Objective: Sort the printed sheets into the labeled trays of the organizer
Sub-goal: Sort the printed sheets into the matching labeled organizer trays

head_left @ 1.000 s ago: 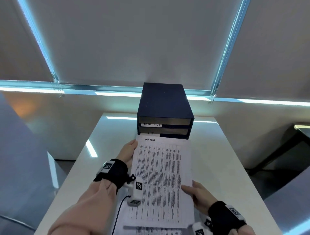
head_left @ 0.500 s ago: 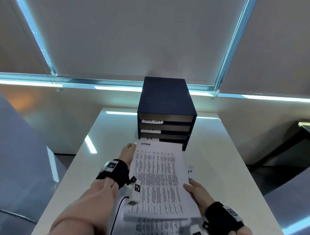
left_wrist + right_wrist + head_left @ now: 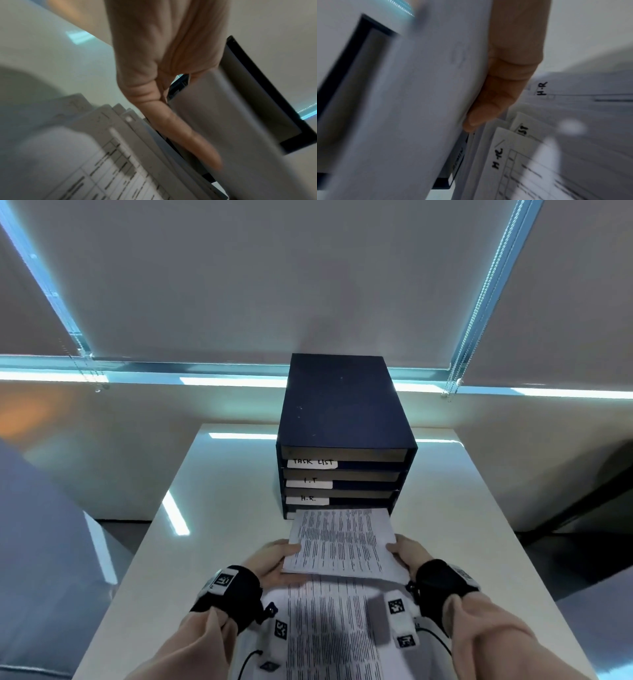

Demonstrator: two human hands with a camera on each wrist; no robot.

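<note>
A dark blue organizer [image 3: 344,419] stands at the table's far middle, with stacked trays labeled TASK LIST [image 3: 312,462], I.T [image 3: 309,482] and H.R. [image 3: 307,499]. A printed sheet [image 3: 340,542] lies nearly flat with its far edge at the lowest tray's mouth. My left hand [image 3: 274,559] pinches its near left edge and my right hand [image 3: 406,554] pinches its near right edge. Both wrist views show fingers [image 3: 173,121] under the sheet [image 3: 419,108] and a thumb on top. A stack of printed sheets [image 3: 334,628] lies on the table below my hands, some marked H.R. [image 3: 496,158].
The white table [image 3: 222,508] has bare surface left and right of the organizer. Its edges drop to the floor on both sides. A wall with window blinds [image 3: 308,285] rises behind the organizer. A cable [image 3: 250,659] runs by my left forearm.
Both hands carried the sheet forward and down, from in front of the upper trays to the lowest tray's mouth. My hands slid to the sheet's near corners.
</note>
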